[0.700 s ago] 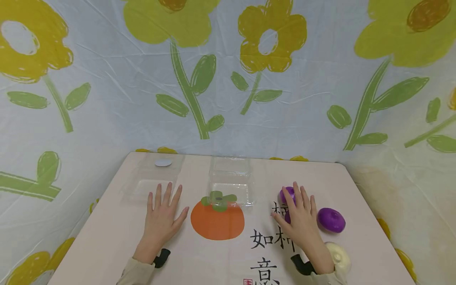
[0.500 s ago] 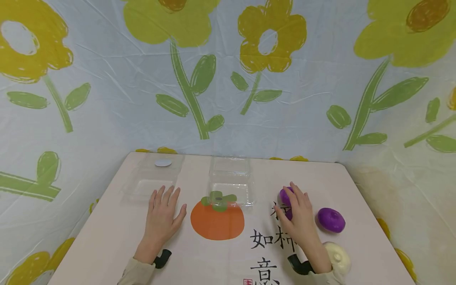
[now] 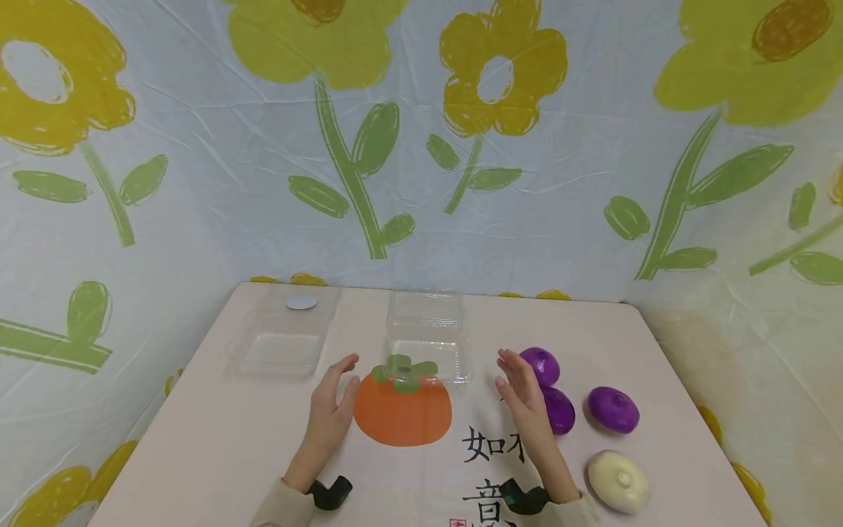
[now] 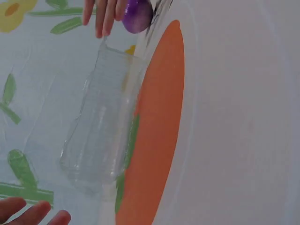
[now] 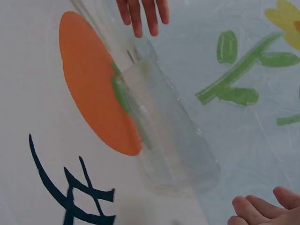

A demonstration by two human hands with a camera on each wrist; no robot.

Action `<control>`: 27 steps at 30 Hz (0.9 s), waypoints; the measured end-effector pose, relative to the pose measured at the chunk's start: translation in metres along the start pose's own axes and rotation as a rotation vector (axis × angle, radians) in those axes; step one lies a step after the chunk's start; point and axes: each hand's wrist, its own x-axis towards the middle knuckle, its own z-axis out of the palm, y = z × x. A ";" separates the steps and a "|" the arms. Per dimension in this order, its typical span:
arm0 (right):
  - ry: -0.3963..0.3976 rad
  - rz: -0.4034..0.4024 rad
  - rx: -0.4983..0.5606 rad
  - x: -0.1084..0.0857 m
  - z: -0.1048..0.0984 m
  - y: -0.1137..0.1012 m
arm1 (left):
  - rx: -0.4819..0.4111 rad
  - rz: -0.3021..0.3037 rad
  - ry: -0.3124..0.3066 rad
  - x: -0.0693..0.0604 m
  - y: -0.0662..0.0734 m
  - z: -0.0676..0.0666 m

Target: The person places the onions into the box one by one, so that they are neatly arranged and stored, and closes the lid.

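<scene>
Head view: left of the flat orange persimmon print [image 3: 403, 421] I see a hinged clear plastic container [image 3: 276, 355], then the left hand [image 3: 332, 402]. A second clear container [image 3: 454, 359] overlaps the print's leaves. Right of the print come the right hand [image 3: 527, 402], three glossy purple bulbs [image 3: 540, 366] and a cream one [image 3: 617, 481]. Both hands have turned inward, fingers loose, holding nothing; I judge nothing is picked up.

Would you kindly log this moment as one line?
left hand: holds nothing | right hand: holds nothing, near round purple objects | clear containers: both open
</scene>
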 end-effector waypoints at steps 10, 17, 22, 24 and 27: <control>-0.098 0.159 0.484 0.012 0.020 0.038 | -0.422 -0.444 -0.134 -0.002 -0.009 0.034; -0.116 0.161 0.649 0.023 0.033 0.055 | -0.587 -0.536 -0.144 0.003 -0.022 0.053; -0.094 0.170 0.702 0.032 0.039 0.063 | -0.560 -0.511 -0.188 0.013 -0.028 0.062; -0.079 0.185 0.704 0.036 0.041 0.066 | -0.547 -0.489 -0.197 0.017 -0.031 0.064; -0.064 0.206 0.656 0.041 0.043 0.070 | -0.516 -0.473 -0.198 0.020 -0.036 0.066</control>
